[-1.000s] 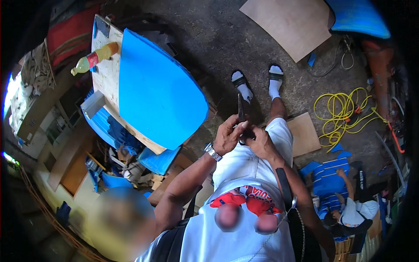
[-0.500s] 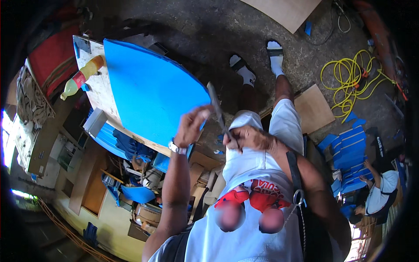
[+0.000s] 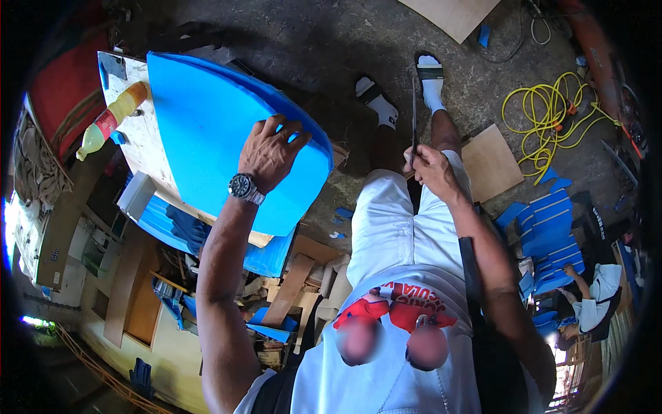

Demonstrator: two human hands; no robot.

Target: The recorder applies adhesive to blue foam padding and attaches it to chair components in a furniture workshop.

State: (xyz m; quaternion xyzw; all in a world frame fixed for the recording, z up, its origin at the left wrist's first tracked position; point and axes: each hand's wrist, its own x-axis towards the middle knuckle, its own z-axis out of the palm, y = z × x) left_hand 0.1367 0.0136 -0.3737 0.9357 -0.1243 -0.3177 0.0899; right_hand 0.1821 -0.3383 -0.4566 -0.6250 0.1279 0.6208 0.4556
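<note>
A stack of blue foam-like sheets (image 3: 207, 131) with a curved far edge lies on a pale board (image 3: 152, 138) to my left. My left hand (image 3: 269, 153), with a watch at its wrist, bends its fingers over the top sheet's right-hand edge; the fingertips are partly hidden. Along that edge the layers stand slightly apart. In my right hand (image 3: 433, 172), closed above my right thigh, is a knife (image 3: 414, 114) with a long, thin blade. The blade points away from me, apart from the sheets.
A bottle of yellow liquid (image 3: 110, 121) lies on the board's left side. Coiled yellow cord (image 3: 545, 124) and a wooden panel (image 3: 491, 164) are on the floor at right. Another person (image 3: 596, 300) works near striped blue pieces (image 3: 552, 234) at far right.
My left hand has moved from beside the knife onto the blue sheet's edge. My right hand has carried the knife right and away from me, turning the blade more upright in view.
</note>
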